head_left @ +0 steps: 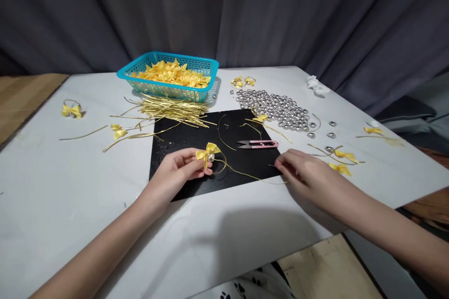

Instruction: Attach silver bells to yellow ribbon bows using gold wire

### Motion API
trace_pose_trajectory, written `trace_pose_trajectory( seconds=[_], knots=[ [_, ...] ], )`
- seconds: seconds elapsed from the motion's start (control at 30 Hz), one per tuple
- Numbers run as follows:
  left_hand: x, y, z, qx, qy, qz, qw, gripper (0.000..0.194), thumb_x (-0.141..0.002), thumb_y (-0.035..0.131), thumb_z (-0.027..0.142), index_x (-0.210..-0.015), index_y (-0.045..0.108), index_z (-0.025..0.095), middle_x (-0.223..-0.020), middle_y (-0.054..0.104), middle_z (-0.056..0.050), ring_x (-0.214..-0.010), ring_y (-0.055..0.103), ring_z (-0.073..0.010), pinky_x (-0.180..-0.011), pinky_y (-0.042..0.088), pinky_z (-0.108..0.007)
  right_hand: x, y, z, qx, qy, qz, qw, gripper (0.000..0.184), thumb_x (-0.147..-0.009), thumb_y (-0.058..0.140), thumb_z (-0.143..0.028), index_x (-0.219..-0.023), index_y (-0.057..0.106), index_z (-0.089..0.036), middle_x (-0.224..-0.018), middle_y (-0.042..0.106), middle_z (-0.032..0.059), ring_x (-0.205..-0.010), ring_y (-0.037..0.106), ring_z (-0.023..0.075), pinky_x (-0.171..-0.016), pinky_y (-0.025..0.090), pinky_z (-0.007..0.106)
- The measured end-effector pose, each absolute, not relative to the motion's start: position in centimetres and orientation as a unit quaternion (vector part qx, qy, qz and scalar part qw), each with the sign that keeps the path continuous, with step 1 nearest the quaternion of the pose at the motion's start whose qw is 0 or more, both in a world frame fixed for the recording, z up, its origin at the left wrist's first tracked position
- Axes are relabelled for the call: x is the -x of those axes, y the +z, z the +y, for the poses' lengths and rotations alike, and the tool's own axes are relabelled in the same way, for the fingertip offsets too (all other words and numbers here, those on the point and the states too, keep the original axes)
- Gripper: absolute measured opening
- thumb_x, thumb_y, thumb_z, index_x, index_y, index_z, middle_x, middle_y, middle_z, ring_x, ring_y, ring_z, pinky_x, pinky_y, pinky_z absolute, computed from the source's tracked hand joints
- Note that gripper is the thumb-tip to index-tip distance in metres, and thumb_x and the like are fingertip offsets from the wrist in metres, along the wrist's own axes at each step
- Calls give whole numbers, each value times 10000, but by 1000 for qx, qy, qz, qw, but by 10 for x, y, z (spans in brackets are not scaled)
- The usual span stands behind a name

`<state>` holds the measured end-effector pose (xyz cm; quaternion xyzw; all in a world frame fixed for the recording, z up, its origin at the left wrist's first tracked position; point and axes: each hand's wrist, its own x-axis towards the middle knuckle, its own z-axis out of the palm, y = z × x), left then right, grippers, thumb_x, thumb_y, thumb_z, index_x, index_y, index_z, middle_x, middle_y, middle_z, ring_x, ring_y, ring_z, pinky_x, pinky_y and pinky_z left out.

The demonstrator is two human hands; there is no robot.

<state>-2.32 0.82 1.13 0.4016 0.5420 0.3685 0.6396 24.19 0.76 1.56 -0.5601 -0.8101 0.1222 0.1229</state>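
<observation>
My left hand (187, 164) pinches a yellow ribbon bow (212, 149) with a silver bead at its middle, above the black mat. From the bow a thin gold cord (245, 174) makes a loop and runs right. My right hand (298, 168) is closed on the far end of this cord, at the mat's right edge. A short tip of the cord pokes out left of the fingertips. Pink-handled thread snips (259, 144) lie on the black mat (189, 187) between the hands, with their blades pointing left.
A blue basket (121, 74) of yellow bows stands at the back. Before it lies a pile of gold cords (171, 110). Many silver beads (273, 107) are spread back right. Several bows with cord lie about, including a looped bow (72, 111) at left and loose bows (345, 155) at right.
</observation>
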Motion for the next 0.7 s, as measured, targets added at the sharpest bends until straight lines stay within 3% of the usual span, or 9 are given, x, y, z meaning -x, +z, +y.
trace_pose_trajectory(
  seconds=[0.1, 0.2, 0.3, 0.43, 0.6, 0.7],
  knots=[
    [21, 13, 8, -391, 365, 540, 649, 59, -742, 629, 194, -733, 658, 144, -714, 669, -2, -659, 601, -68, -627, 446, -133, -217, 26, 13, 510, 177, -805, 246, 164, -884, 425, -265, -840, 541, -158, -874, 573, 61, -651, 518, 101, -527, 397, 203],
    [18, 13, 7, -394, 365, 535, 652, 62, -734, 630, 192, -711, 658, 142, -692, 665, 0, -652, 599, -70, -631, 448, -137, -178, 29, 20, 502, 189, -785, 309, 173, -919, 354, -275, -913, 492, -170, -903, 586, 50, -634, 520, 95, -572, 390, 216],
    [15, 15, 5, -393, 368, 532, 654, 43, -711, 638, 178, -700, 655, 140, -678, 666, -2, -655, 601, -77, -640, 451, -143, -140, 24, 28, 567, 110, -770, 273, 196, -935, 271, -270, -962, 438, -170, -834, 604, 61, -568, 522, 128, -508, 297, 233],
    [12, 20, 2, -386, 379, 512, 667, 25, -699, 634, 149, -687, 649, 134, -647, 667, -5, -639, 594, -77, -631, 448, -138, -117, 20, 36, 563, 99, -800, 183, 203, -945, 238, -273, -1009, 403, -172, -654, 581, 32, -488, 520, 155, -469, 219, 230],
    [13, 17, -1, -383, 392, 464, 696, 105, -722, 651, 237, -683, 661, 140, -676, 671, -7, -687, 608, -94, -718, 469, -164, -121, 14, 36, 476, 157, -826, 258, 189, -949, 249, -264, -997, 396, -157, -655, 565, 14, -497, 541, 111, -475, 296, 200],
    [13, 14, -1, -385, 395, 462, 695, 160, -729, 657, 287, -664, 672, 142, -650, 662, -1, -647, 601, -88, -679, 472, -162, -125, 7, 35, 397, 183, -836, 333, 144, -935, 301, -258, -974, 404, -166, -681, 551, -2, -497, 520, 72, -475, 321, 174]
  ],
)
